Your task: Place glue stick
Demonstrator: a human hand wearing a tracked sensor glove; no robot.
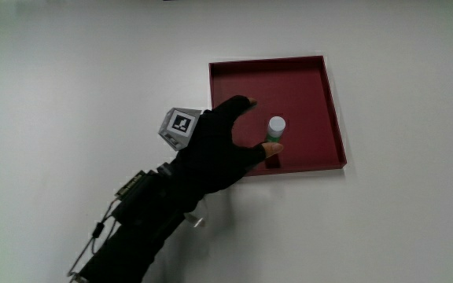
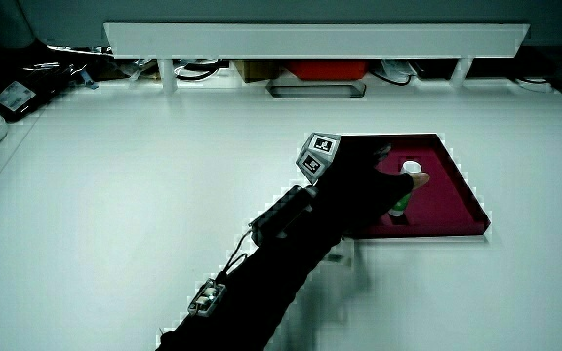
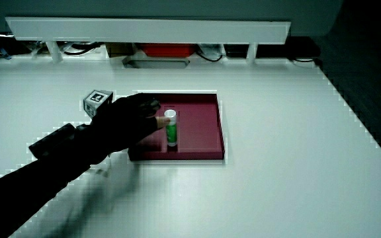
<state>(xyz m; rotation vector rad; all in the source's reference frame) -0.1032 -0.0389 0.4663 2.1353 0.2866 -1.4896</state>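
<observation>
A glue stick with a white cap and green body stands upright in a dark red tray, close to the tray wall nearest the person. It shows in both side views. The hand reaches over the tray's corner, beside the stick. Its fingers are spread: the thumb tip touches the stick's lower body, while the other fingers stay apart from the cap. The glove hides the stick's base in a side view.
The forearm lies across the white table, with a cable and a small box strapped on. A low white partition runs along the table's edge farthest from the person, with cables and a red box under it.
</observation>
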